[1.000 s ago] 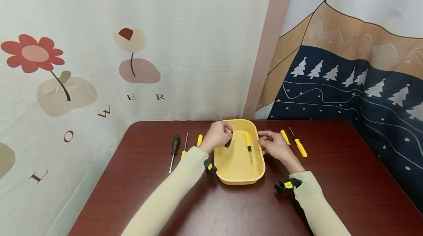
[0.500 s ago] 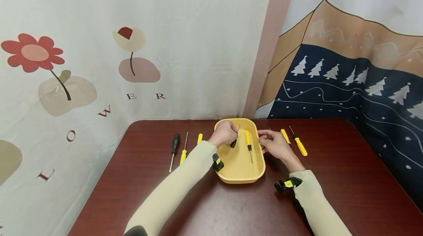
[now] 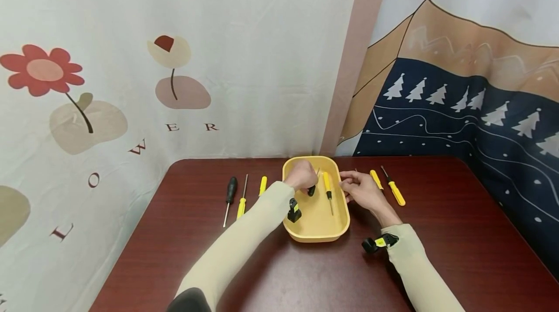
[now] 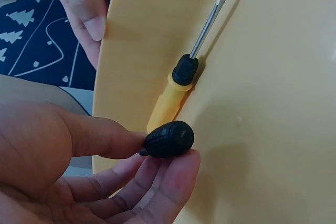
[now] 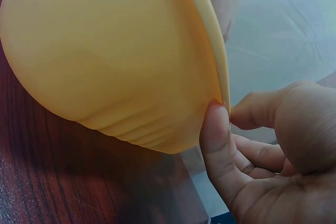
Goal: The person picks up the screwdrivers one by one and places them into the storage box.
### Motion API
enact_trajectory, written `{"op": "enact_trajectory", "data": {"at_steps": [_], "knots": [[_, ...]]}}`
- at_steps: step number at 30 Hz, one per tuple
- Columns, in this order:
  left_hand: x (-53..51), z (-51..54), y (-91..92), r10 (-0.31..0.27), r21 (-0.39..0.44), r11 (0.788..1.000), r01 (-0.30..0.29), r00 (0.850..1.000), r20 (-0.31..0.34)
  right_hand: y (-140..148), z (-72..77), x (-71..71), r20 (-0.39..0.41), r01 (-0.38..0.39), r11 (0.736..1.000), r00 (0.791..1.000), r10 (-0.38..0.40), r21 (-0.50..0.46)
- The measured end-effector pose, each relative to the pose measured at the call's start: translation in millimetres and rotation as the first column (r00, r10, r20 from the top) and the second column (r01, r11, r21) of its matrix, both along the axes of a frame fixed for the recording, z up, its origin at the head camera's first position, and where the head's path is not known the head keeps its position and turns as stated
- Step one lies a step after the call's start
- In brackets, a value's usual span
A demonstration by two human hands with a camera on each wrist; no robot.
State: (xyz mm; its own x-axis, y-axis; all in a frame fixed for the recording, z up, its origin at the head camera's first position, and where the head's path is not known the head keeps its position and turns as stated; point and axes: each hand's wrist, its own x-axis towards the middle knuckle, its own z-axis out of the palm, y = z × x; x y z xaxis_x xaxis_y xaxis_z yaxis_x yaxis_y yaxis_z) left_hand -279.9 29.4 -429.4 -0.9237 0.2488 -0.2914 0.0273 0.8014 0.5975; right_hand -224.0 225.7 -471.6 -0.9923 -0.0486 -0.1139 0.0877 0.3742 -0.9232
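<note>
Inside the far part of the yellow tray [image 3: 316, 229], my left hand [image 3: 302, 175] pinches a small screwdriver [image 4: 170, 140] by its black handle, between thumb and fingers. Its thin shaft shows just beyond the fingers in the head view. A yellow-handled screwdriver [image 3: 327, 183] with a black collar lies on the tray floor, right of that hand. My right hand [image 3: 364, 191] is at the tray's right side; in the right wrist view its thumb and forefinger pinch the rim [image 5: 223, 61].
Left of the tray lie a black screwdriver [image 3: 231, 190], a yellow one [image 3: 241, 207] and a yellow handle [image 3: 263, 184] partly hidden by the left sleeve. Beyond the right hand are two yellow-handled screwdrivers, one partly covered [image 3: 376, 178], one whole [image 3: 396, 193]. Curtains hang behind the table [image 3: 436, 254].
My left hand has moved right and a little lower with the black-handled screwdriver, further in over the tray. The right hand stays at the rim.
</note>
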Motion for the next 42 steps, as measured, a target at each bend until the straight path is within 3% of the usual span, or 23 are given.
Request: {"op": "enact_trajectory", "data": {"at_steps": [6,12,21,32,42], "knots": [[-3.4,-6.5,5.1,0.006,0.023,1.0,-0.007,0.999,0.038,0.7,-0.4,-0.1,0.003,0.001,1.0,1.0,-0.001,-0.009],[-5.7,-11.5,11.0,0.039,0.077,0.996,-0.046,0.995,0.092,1.0,-0.2,0.2,0.018,0.008,1.0,1.0,-0.008,-0.003],[-8.4,-17.3,18.5,0.082,0.094,0.991,-0.094,0.989,0.126,0.1,0.9,-0.3,-0.008,-0.01,1.0,1.0,0.01,0.004],[-8.6,-18.4,28.1,0.154,0.058,0.985,-0.162,0.98,0.122,0.8,0.3,-1.0,0.002,0.002,1.0,1.0,-0.002,0.014],[-8.0,-18.2,33.6,0.168,0.033,0.984,-0.173,0.979,0.114,1.6,-1.2,-1.5,0.0,0.006,1.0,1.0,-0.006,0.013]]}}
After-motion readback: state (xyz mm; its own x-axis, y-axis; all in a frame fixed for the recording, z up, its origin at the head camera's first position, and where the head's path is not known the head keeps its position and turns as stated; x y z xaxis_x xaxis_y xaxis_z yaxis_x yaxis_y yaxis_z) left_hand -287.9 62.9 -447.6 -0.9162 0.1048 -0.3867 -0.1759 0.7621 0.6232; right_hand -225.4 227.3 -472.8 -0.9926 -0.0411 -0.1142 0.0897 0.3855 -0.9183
